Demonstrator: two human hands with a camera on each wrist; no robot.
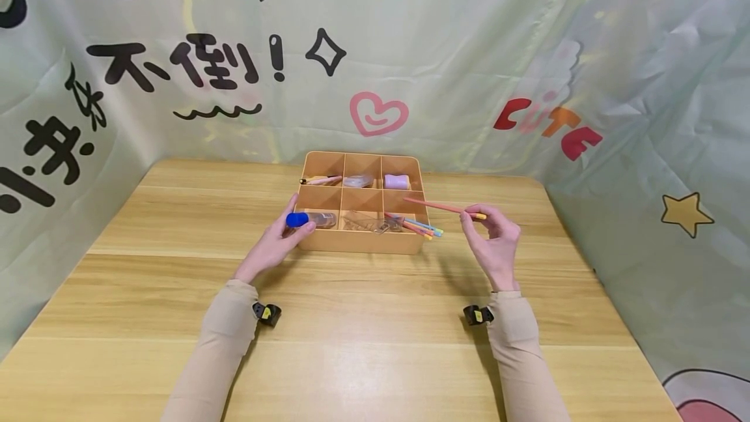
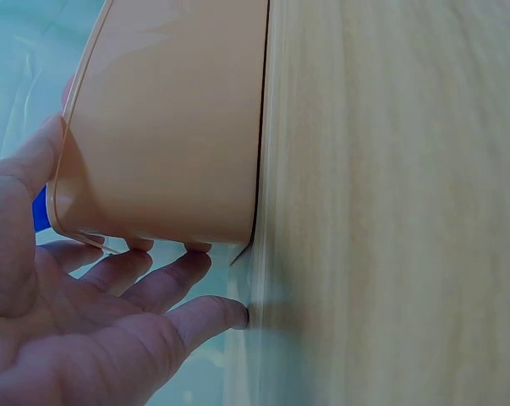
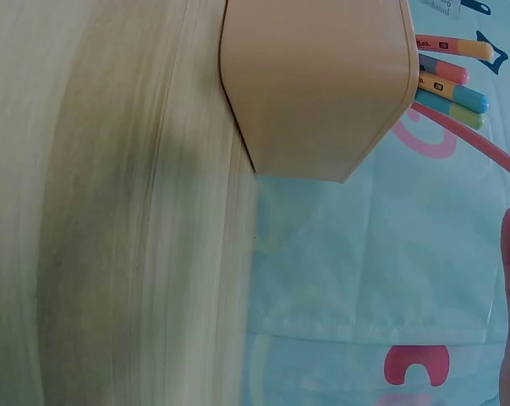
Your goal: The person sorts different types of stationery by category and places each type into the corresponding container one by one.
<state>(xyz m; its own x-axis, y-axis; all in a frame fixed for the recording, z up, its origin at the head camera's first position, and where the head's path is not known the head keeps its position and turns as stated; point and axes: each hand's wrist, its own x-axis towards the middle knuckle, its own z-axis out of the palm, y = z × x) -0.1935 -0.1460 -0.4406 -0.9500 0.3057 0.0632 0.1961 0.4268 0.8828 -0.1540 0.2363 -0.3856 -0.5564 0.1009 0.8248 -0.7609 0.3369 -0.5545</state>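
Observation:
A tan six-compartment organizer box [image 1: 357, 243] stands on the table. My left hand [image 1: 272, 245] grips its front left corner, thumb over the front rim and fingers against the left side, as the left wrist view shows. Off the box's right side, my right hand [image 1: 495, 239] pinches a pink pencil [image 1: 436, 205] near its yellow end, the other end over the front right compartment. Below it, several colored pencils [image 1: 418, 228] lean out over the rim; their colored ends [image 3: 457, 74] show in the right wrist view. A clear bottle with a blue cap [image 1: 297, 219] lies front left.
The back row holds pens [image 1: 322, 180], a clear plastic item [image 1: 358, 181] and a purple roll [image 1: 396, 182]. Clear plastic pieces [image 1: 363, 221] lie in the front middle compartment. Behind the wooden table [image 1: 351, 344] hangs a printed cloth [image 1: 445, 70], which also runs along the sides.

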